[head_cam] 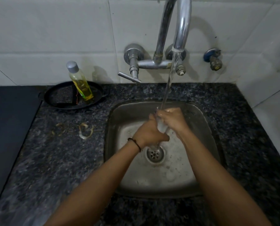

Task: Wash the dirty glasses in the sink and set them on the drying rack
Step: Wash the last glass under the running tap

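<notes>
A clear glass (161,126) is held over the steel sink (206,126), right under the running stream of water (169,79) from the tap (182,26). My left hand (150,132) wraps around the glass from the left, with a dark band on its wrist. My right hand (172,119) grips the glass from the right near its rim. Most of the glass is hidden between my fingers. No drying rack is in view.
A yellow liquid bottle (79,82) stands in a black tray (54,101) with a dark scrub pad (63,96) at the back left. Dark granite counter (62,152) surrounds the sink; a foamy smear (85,130) lies on it. The sink drain (154,154) is below my hands. A dark slab (7,128) sits at far left.
</notes>
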